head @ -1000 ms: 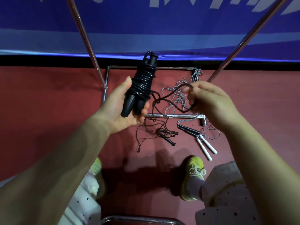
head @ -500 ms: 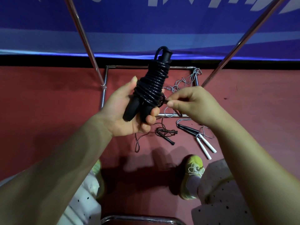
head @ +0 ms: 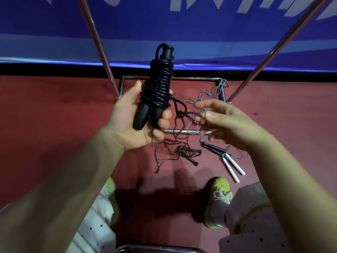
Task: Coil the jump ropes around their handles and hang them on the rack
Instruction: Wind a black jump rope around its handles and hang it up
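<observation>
The left hand (head: 135,123) grips the black jump rope (head: 156,88), coiled around its paired handles and held upright above the red floor (head: 54,110). The right hand (head: 229,123) is blurred, fingers (head: 206,105) spread beside the trailing rope end (head: 182,112). Two uncoiled ropes lie near the rack base (head: 182,132).

Right hand (head: 228,123) fingertips motion-blurred; contact with loose black cord end (head: 182,114) indeterminate. Chrome metal rack poles (head: 94,39) cut off at top edge. Left yellow-green sneaker (head: 110,187) mostly hidden behind forearm.
</observation>
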Motion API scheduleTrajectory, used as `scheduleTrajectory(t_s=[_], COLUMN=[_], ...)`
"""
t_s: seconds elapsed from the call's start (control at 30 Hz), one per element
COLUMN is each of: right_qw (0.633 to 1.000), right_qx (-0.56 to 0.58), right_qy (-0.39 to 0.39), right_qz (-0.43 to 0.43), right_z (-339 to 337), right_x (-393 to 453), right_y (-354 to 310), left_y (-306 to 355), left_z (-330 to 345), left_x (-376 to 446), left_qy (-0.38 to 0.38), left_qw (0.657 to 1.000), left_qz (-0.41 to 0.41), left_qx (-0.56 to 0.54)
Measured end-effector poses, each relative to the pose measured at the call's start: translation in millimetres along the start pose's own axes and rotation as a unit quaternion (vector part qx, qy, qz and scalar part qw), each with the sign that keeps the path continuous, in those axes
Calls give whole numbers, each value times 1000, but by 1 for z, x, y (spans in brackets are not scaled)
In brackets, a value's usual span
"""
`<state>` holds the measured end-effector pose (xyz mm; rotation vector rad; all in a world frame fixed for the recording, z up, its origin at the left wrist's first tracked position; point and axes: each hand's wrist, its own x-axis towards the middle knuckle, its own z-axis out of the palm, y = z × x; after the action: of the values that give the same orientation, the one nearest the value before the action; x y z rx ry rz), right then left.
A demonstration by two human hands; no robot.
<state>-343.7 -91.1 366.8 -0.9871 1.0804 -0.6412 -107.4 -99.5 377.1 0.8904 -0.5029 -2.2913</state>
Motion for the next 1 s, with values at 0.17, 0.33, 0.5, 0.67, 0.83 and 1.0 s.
scheduleTrajectory(t_s=[0.17,0.33,0.5,0.67,0.83,1.0], right_qw=[988,987,988,986,965,959], right_qx=[29,-14,28,-74,-124,-88], right_qy=[47,-6,-71,59,159,218], right_qz=[-146,-159,-133,-135,-170,-159], right_z=[9,16,10,22,24,23], right_x=[6,5,3,8,10,14], right_y=[1,2,1,2,0,-1], left_y=[1,-5,1,-3,-4,-1], left_z=[-1,4,3,5,4,-1], left_x=[-1,1,-1,-1,-1,-2], left_qy=[6,-9,-2,-16,-2,30], left_qw=[1000,1000,1000,999,1000,999], left_qz=[4,-20,2,0,-15,11], left_qx=[-6,-5,-31,-35,-13,-34])
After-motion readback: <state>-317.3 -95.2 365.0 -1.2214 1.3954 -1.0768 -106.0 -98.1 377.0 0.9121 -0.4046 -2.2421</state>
